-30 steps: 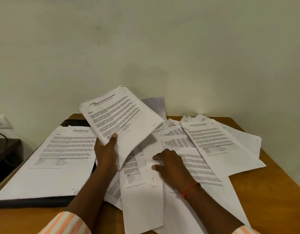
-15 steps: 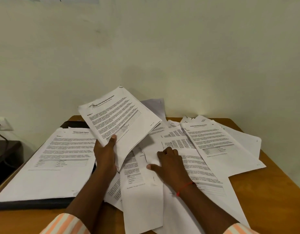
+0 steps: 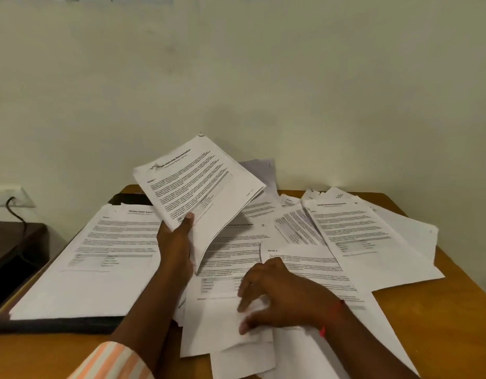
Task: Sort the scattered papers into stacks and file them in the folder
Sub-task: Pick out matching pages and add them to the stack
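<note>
My left hand (image 3: 176,242) grips a thin stack of printed sheets (image 3: 198,181) by its lower corner and holds it tilted above the table. My right hand (image 3: 277,294) lies on the scattered papers (image 3: 345,242) in the middle, its fingers and thumb pinching the edge of a loose sheet (image 3: 228,335) near the front. A neat stack of papers (image 3: 99,255) lies on the open black folder (image 3: 58,325) at the left.
The wooden table (image 3: 441,324) shows bare at the right and along the front edge. A wall runs close behind it. At the far left stand a dark low cabinet (image 3: 15,242) and a wall socket with a black cable (image 3: 12,201).
My right hand has slid toward me across the loose papers and closed its fingers on a sheet's edge. The left hand still holds its stack raised in about the same place.
</note>
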Motion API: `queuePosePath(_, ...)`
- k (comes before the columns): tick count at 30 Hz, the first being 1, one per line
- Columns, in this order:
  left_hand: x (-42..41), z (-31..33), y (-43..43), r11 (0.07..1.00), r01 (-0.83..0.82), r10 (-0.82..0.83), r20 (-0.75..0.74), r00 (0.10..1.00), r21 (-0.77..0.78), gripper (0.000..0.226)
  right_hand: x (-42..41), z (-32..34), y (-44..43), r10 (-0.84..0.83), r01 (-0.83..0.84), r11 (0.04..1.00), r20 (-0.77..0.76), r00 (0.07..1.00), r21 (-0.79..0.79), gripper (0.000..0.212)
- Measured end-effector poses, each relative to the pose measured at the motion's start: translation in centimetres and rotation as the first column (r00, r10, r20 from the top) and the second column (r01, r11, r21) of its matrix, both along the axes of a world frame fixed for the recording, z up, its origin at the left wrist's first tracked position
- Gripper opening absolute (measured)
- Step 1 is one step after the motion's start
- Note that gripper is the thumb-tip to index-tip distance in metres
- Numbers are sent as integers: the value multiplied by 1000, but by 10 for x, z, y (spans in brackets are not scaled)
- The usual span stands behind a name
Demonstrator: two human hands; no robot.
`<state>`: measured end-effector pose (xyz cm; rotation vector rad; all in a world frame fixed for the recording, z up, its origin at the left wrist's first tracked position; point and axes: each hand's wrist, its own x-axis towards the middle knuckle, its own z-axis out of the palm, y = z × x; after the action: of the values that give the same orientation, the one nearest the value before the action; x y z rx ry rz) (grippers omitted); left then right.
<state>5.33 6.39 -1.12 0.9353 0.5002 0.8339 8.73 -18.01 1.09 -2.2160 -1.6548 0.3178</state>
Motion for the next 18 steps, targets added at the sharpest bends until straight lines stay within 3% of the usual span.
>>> queuePosePath(2, -2, 0, 0, 1000, 14, -14, -14, 1000, -9, 41, -1, 0, -3, -70, 69, 997, -60, 996, -19, 48)
queuePosePath(5, -4, -4, 0, 1000, 22, -22, -41, 999, -8, 40, 6, -7, -4, -128, 127, 992, -23, 992, -15, 54)
queuePosePath(10, -4, -8, 6, 1000, 15, -14, -70, 997, 8, 31, 7, -3, -3, -105, 104, 993, 20, 994, 59, 39)
queuePosePath(18, -5, -10, 21, 974, 55, -52, 18, 998, -222, 34, 9, -11, -5, -194, 194, 981, -18, 981, -16, 49)
